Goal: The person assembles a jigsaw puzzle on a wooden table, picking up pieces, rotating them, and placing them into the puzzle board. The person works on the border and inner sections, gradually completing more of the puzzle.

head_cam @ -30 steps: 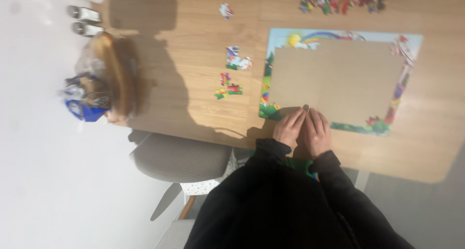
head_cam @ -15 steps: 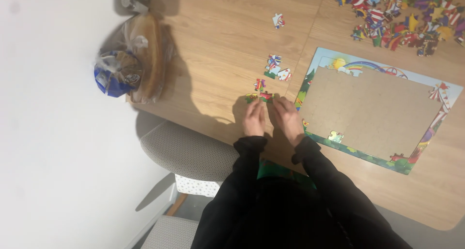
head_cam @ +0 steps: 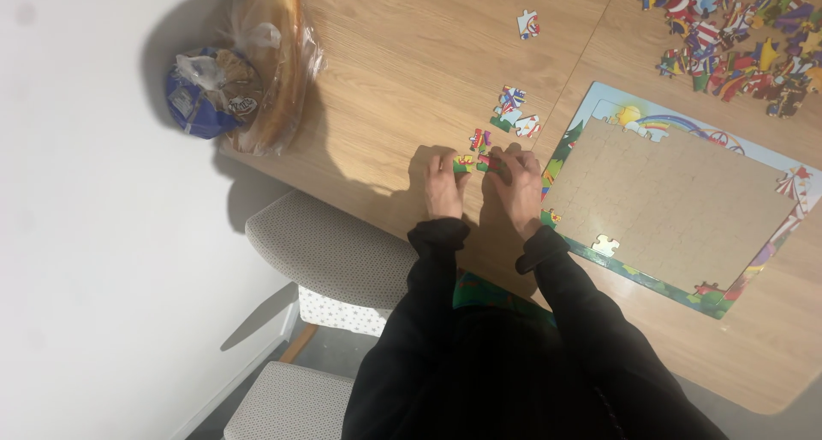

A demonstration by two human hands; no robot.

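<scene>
Step in hand, as judged: a small cluster of joined puzzle pieces [head_cam: 476,161] is being pressed together on the wooden table [head_cam: 402,72], just left of the puzzle tray [head_cam: 676,202]. Left hand [head_cam: 444,186] is laid flat, fingertips pinching the cluster's left end. Right hand [head_cam: 518,187] is curled over its right end, fingers closed on it. Cluster looks red, yellow and green, a short strip, lying flat, partly hidden under the fingers. Next move likely calls for steady downward pressure with the tabs lined up. A second small cluster [head_cam: 514,112] lies just beyond, apart. One lone piece [head_cam: 605,245] is seated in the tray. Loose pile [head_cam: 736,29] at top right; bagged bread [head_cam: 248,63] at the table's left edge.
</scene>
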